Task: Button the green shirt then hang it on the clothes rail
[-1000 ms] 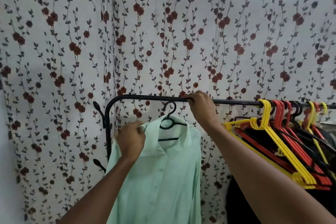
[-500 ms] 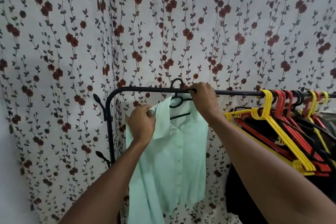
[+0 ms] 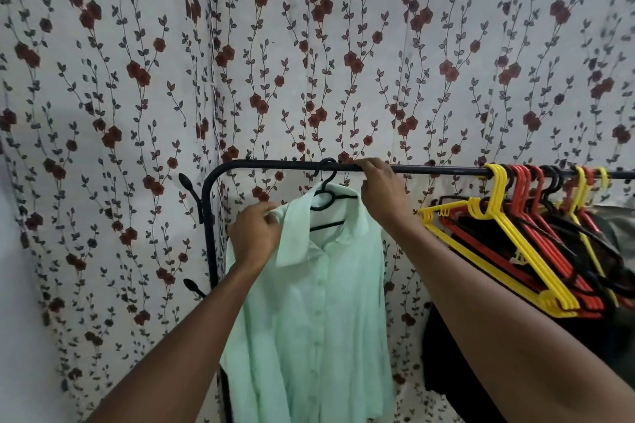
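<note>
Pale mint-green button-front shirt [image 3: 319,319] hangs on a thin black plastic hanger [image 3: 326,206], hook over the black metal clothes rail [image 3: 443,170] near its left bend. Placket looks closed down the front, buttons small and hard to count. Left hand [image 3: 256,233] at 9 o'clock of the collar, fingers [image 3: 271,213] curled, pinching the shirt's left shoulder/collar edge. Right hand [image 3: 379,189] at 2 o'clock of the hanger hook, fingers curled over the rail just beside the hook; can't tell if they touch the hook. Right forearm crosses in front of the shirt's right shoulder. At 3 o'clock along the rail, well apart from the shirt: bunch of empty yellow, red and black plastic hangers [image 3: 536,244], tilted, dark garments [image 3: 481,371] below them. Rail's upright post [image 3: 209,233] with black pegs at 9 o'clock of the shirt. White wallpaper with red roses and dark vines [image 3: 309,62] behind.
</note>
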